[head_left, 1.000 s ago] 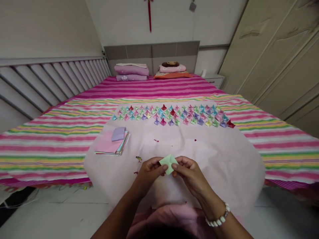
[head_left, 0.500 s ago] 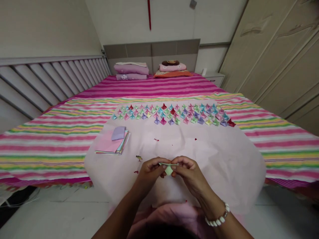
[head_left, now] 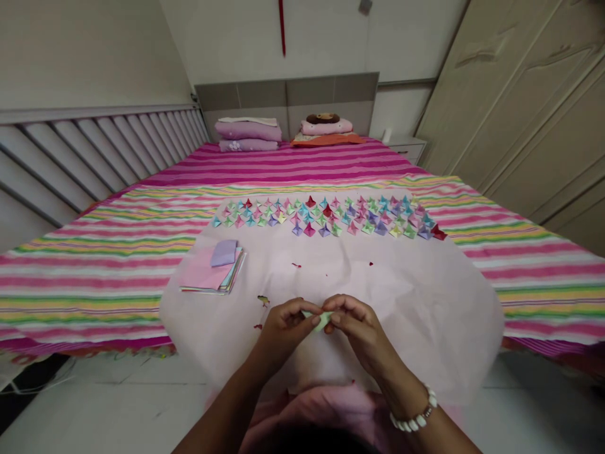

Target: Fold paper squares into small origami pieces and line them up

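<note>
Between my two hands is a small piece of pale green folded paper (head_left: 323, 321), partly hidden by the fingers. My left hand (head_left: 286, 325) pinches its left side with thumb and index finger. On the other side, the fingertips of my right hand (head_left: 355, 321) are closed on the paper's right edge. Both hands are held over a pale pink sheet (head_left: 416, 309). Farther off on that sheet, several rows of small folded paper shapes (head_left: 309, 230) lie in green, blue, pink, purple and red.
A stack of coloured paper squares (head_left: 203, 271) lies left of my hands, a purple piece (head_left: 224, 253) on top. Small red marks or scraps (head_left: 296, 265) dot the sheet. Beneath spreads a striped bedcover (head_left: 108, 277). Folded bedding (head_left: 248, 131) sits by the headboard (head_left: 331, 91).
The green paper has turned in my fingers: its straight upper edge and pointed lower flap looked different before, and it now shows a slanted face. Both hands have shifted only slightly.
</note>
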